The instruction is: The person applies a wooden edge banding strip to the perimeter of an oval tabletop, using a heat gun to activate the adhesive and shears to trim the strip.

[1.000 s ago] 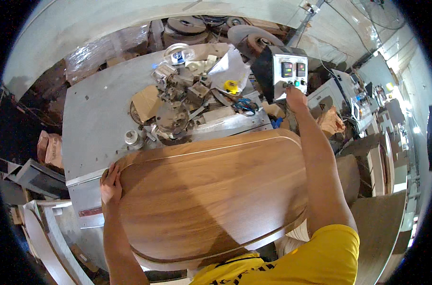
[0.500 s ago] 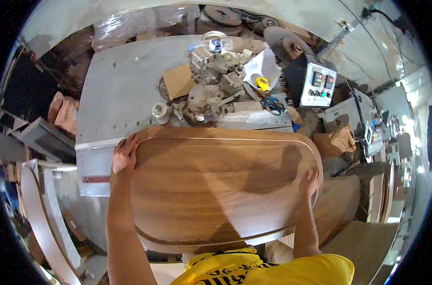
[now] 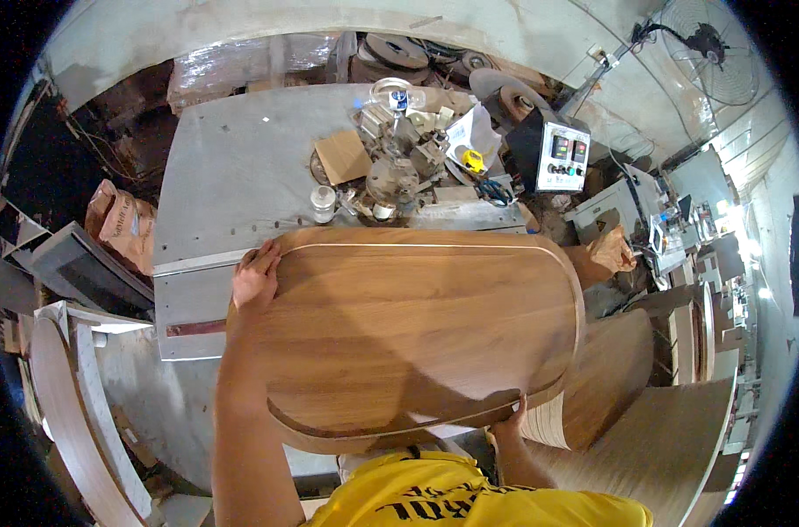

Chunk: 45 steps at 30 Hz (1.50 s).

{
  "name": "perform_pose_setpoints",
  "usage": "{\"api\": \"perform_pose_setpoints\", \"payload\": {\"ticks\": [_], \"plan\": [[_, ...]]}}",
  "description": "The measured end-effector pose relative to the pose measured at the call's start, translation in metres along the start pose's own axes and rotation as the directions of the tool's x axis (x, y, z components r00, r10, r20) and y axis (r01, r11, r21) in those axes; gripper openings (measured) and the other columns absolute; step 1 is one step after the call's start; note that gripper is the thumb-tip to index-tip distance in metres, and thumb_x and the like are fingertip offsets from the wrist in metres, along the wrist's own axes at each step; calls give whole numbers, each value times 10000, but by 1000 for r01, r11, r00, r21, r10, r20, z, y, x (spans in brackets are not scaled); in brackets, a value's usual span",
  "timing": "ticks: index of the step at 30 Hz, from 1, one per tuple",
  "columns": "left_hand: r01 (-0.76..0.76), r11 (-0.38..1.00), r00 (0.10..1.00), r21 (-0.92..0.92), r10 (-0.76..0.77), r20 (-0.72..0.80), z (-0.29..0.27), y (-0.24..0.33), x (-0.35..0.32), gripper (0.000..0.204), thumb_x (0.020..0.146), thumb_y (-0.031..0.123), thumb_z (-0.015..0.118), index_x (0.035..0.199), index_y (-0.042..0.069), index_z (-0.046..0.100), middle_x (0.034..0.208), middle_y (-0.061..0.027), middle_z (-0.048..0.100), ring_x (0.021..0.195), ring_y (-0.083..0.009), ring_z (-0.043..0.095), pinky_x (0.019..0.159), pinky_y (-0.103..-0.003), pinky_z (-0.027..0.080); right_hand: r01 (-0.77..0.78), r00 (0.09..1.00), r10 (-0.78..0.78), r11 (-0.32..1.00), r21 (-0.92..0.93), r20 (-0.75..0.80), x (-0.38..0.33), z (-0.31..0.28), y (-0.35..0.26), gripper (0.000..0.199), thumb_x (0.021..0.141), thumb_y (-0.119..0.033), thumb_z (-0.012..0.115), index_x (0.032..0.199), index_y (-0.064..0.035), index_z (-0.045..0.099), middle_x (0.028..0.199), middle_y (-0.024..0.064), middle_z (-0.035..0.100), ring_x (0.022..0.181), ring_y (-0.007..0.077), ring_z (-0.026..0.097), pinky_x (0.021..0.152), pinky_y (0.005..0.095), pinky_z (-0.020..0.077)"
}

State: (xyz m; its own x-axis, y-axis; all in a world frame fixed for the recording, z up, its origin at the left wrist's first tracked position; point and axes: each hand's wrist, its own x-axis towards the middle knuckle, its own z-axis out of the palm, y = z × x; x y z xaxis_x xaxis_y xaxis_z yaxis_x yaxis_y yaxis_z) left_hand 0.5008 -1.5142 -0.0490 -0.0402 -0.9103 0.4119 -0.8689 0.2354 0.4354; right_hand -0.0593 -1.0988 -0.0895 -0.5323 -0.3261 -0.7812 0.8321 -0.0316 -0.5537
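Observation:
A large wooden panel (image 3: 426,316) with rounded ends and a thin light line along its rim lies across the near side of the grey machine table, its near edge close to my yellow shirt. At the panel's far left corner, my left hand (image 3: 257,277) is wrapped over the rim, its fingers together on top. My right hand (image 3: 508,425) grips the near edge toward the right. Its thumb shows at the rim, while the other fingers are mostly hidden below the panel.
Behind the panel, the grey table (image 3: 224,167) carries a clutter of metal parts, a cardboard piece (image 3: 343,156), a white jar (image 3: 323,204) and a yellow tape measure (image 3: 473,161). A control box (image 3: 564,158) stands at far right. Curved wooden pieces (image 3: 606,373) lie right; another curved piece (image 3: 65,404) stands left.
My right hand has gone from the panel's right side down to its near edge and taken hold there. My left hand stays on the far left corner. The view has shifted slightly.

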Motion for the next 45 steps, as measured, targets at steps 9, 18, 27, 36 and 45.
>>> {"api": "perform_pose_setpoints", "payload": {"ticks": [9, 18, 27, 36, 45], "plan": [[54, 998, 998, -17, -54, 28, 10, 1, 3, 284, 951, 297, 650, 1222, 248, 719, 1323, 77, 671, 1185, -253, 628, 1006, -453, 485, 30, 999, -28, 995, -99, 22, 16, 3, -4, 698, 923, -653, 536, 1359, -108, 578, 1349, 168, 608, 1182, 402, 596, 1014, 568, 491], [42, 994, 998, -99, -45, -33, 14, -5, 1, 257, 917, 279, 678, 1160, 233, 748, 1290, 86, 687, 1112, -214, 661, 954, -458, 515, 22, 997, -31, 991, -133, -65, 8, 14, -10, 627, 951, -606, 501, 1316, -106, 601, 1368, 141, 596, 1248, 398, 546, 1024, 619, 458], [43, 999, 999, -12, -43, -29, 10, 10, 3, 231, 932, 296, 661, 1132, 232, 758, 1257, 83, 706, 1086, -227, 671, 955, -447, 517, 49, 990, -37, 995, -84, 137, 6, 20, -15, 516, 955, -534, 506, 1128, -71, 657, 1117, 185, 684, 1021, 412, 649, 913, 598, 540], [42, 995, 999, -85, -41, 13, 12, 10, 7, 279, 926, 283, 666, 1193, 232, 727, 1262, 49, 702, 1094, -264, 666, 937, -457, 523, 75, 986, -69, 997, -32, 148, 18, 7, -20, 510, 936, -540, 530, 1157, -96, 647, 1205, 145, 657, 1044, 363, 628, 897, 553, 530], [189, 976, 974, 105, -200, 111, -35, 0, -22, 410, 932, 311, 661, 1338, 263, 642, 1338, 27, 653, 1236, -316, 565, 995, -463, 497, 149, 986, -146, 988, -45, 75, -24, 33, -4, 580, 918, -590, 570, 1215, -95, 628, 1257, 153, 635, 1145, 388, 606, 999, 561, 502]]}}
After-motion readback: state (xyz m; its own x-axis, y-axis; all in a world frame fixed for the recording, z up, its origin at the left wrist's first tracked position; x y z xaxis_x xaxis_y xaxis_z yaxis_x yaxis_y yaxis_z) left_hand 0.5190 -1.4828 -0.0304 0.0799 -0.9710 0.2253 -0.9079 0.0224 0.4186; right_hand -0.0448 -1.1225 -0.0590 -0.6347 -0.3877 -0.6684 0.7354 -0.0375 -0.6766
